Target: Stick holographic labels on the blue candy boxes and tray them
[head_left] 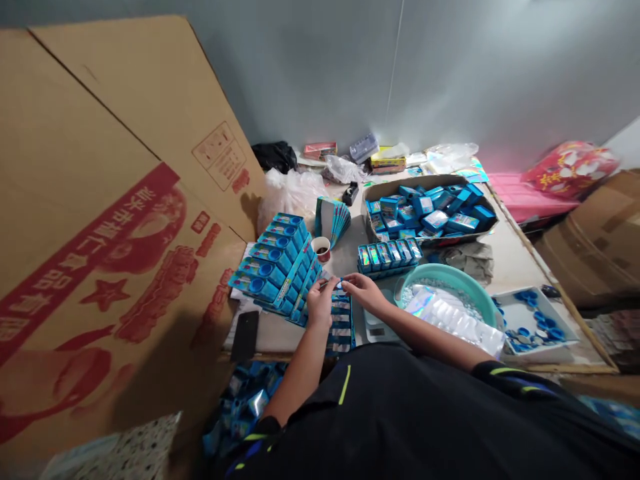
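Observation:
Near the table's front edge, my left hand (321, 301) and my right hand (364, 292) meet with their fingers pinched. Between the fingertips is a small whitish piece (340, 285), too small to make out. Below them lies a row of blue and silver packs (341, 327). Stacked blue boxes with round holes (275, 257) stand just left of my left hand. Beyond my hands is a paper cup (321, 249) with something dark inside. A row of small shiny-fronted boxes (387, 257) stands past my right hand.
A carton (373, 230) holds blue boxes at the back right. A green basin (467, 275) and a white tray (563, 313) with blue rings are at the right. A phone (245, 335) lies front left. A tall cardboard box (200, 87) borders the left.

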Demonstrator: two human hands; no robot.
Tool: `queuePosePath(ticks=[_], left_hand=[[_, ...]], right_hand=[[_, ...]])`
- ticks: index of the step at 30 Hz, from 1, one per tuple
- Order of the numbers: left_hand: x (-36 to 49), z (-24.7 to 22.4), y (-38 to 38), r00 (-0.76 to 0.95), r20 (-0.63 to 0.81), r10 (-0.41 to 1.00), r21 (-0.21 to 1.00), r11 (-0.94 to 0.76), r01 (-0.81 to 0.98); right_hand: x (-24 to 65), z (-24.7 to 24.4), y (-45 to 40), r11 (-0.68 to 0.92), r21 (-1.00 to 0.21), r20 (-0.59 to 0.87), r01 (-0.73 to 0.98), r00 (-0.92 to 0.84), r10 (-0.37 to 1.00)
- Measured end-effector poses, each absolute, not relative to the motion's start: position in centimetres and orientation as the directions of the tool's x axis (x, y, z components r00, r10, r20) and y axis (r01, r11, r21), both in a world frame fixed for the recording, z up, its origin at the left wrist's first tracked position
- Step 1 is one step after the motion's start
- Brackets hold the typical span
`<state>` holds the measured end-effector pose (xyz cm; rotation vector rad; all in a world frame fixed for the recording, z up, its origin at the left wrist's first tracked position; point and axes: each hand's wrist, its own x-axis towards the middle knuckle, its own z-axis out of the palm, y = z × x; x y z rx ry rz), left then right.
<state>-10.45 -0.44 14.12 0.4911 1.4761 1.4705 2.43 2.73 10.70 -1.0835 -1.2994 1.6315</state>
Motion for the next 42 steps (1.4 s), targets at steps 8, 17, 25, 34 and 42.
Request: queuePosePath(ticks=[8, 17, 25, 34, 42], left_hand=[[-10.4, 12.3, 0.2, -0.388, -0.386, 0.837, 0.904, 0.26, -0.339], [-11.6, 11.8, 1.6, -0.359, -0.299, 0.884, 0.947, 0.231, -0.222], [-13.3, 11.0, 2.5, -0.265, 0.12, 0.957, 0.893, 0.012, 0.45], [-13.2, 9.3, 2.6, -0.187, 0.257, 0.948, 0.727, -0.062, 0.684], [-13.8, 9.0, 2.7, -0.255, 0.24, 0.937, 0.815, -0.052, 0.577]], right_hand=[[1.4, 11.5, 2.5, -0.163, -0.986, -0.159, -0.016, -0.135, 0.978], [3.0, 10.7, 2.9, -0.119, -0.99, -0.114, -0.077, -0.062, 0.992], [3.7, 8.6, 5.0, -0.122, -0.991, -0.127, 0.055, -0.117, 0.985], [3.4, 7.5, 6.3, -0.178, -0.981, -0.187, 0.074, -0.144, 0.972], [2.4, 5.9, 5.7, -0.402, -0.912, -0.385, -0.076, -0.177, 0.906]])
